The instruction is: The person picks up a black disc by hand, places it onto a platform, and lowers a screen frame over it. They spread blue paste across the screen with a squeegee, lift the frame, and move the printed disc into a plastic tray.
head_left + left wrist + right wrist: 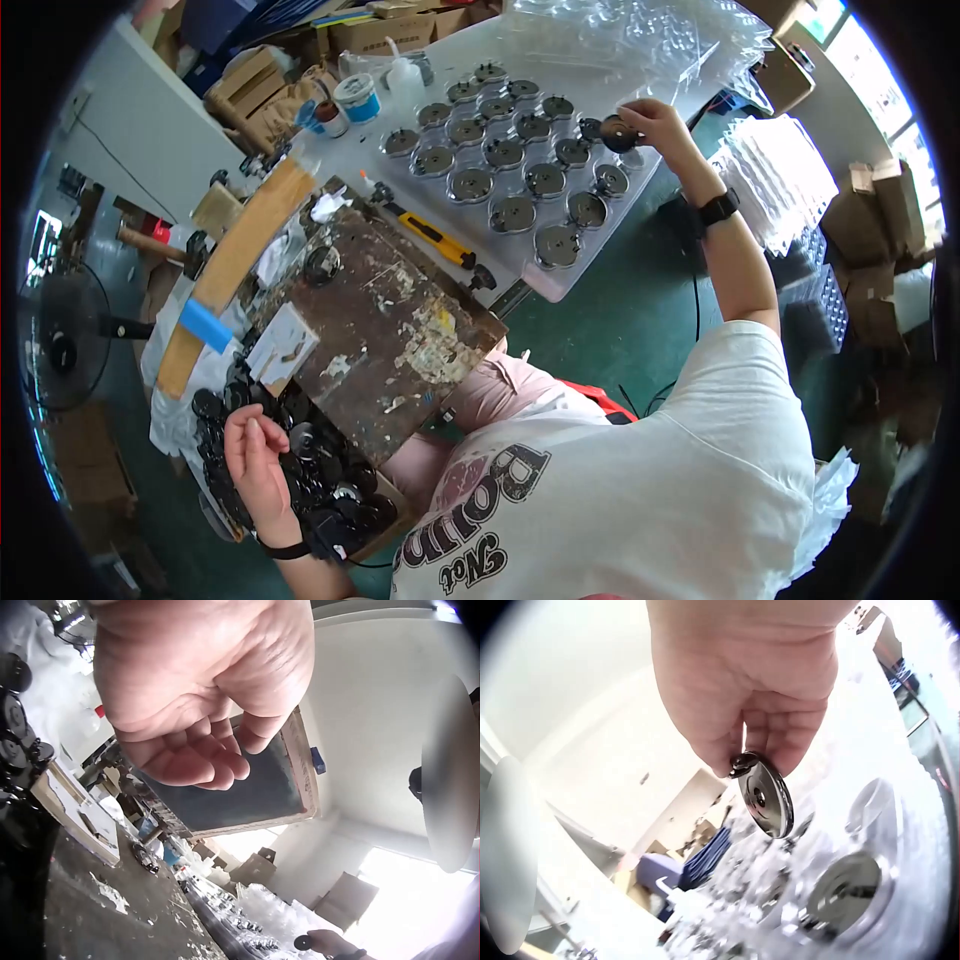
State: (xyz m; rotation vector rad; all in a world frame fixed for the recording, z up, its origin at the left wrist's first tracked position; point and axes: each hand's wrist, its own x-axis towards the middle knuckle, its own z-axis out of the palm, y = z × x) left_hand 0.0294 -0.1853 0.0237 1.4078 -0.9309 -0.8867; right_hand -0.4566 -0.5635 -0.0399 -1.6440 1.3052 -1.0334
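Observation:
The right hand pinches a round dark metal disc above the right edge of a clear plastic tray. In the right wrist view, thumb and fingers of the hand hold the shiny disc by its upper rim, tilted, above a disc lying in a tray pocket. Rows of similar discs sit in the tray's pockets. Over a box of black round parts, the left hand is raised with loosely bent fingers; the left wrist view shows this hand holding nothing.
A stained work board lies before the person, with a yellow-handled tool beyond it. A white bottle and a tub stand behind the tray. Stacked plastic trays are at the right, a fan at the left.

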